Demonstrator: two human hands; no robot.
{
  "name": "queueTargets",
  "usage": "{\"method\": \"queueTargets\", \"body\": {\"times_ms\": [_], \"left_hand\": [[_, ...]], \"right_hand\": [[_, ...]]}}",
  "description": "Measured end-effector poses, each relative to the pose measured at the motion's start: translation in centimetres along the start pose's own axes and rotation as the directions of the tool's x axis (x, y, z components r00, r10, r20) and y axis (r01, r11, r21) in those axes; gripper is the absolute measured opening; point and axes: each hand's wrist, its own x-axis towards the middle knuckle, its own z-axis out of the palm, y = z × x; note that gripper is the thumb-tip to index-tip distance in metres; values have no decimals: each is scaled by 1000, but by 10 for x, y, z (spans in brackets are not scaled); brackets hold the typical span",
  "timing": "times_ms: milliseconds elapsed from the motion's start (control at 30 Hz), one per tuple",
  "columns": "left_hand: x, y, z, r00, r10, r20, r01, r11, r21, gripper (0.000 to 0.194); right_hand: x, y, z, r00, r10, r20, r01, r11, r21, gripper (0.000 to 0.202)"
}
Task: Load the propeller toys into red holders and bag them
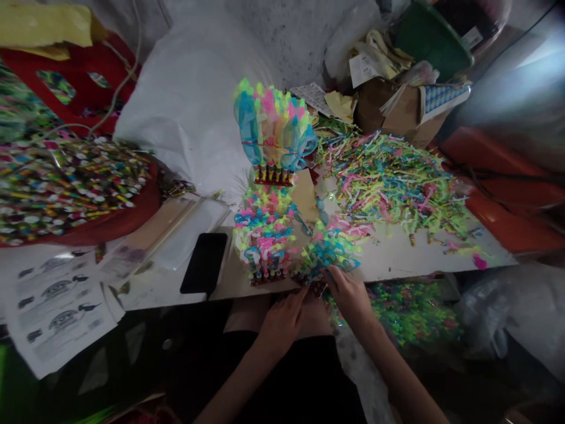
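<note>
My left hand [285,318] and right hand [348,292] make two; black phone [204,263], one; green tub [430,44], one; red basin [145,206], one.

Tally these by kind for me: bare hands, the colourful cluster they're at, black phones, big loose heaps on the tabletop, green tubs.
Left hand and right hand: 2
Colourful cluster: 1
Black phone: 1
Big loose heap: 1
Green tub: 1
Total: 6

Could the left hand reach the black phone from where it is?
Probably yes: the phone lies near the front edge of the table, and the left hand could likely pass in front of the colourful bunch.
</note>
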Motion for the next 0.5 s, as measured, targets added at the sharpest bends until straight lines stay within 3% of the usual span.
{"method": "queueTargets", "body": {"times_ms": [200, 333, 500], "left_hand": [[4, 3, 1, 998, -57, 41, 53, 994, 99, 50], [11, 5, 1, 981, -136, 139, 118, 985, 129, 54], [14, 8, -6, 956, -197, 218, 174, 978, 119, 56]], "right_hand": [[-2, 0, 6, 993, 17, 117, -19, 1000, 13, 31], [-1, -8, 9, 983, 6, 185, -10, 1000, 19, 26], [-2, -11, -15, 993, 23, 113, -31, 997, 69, 23]]}}
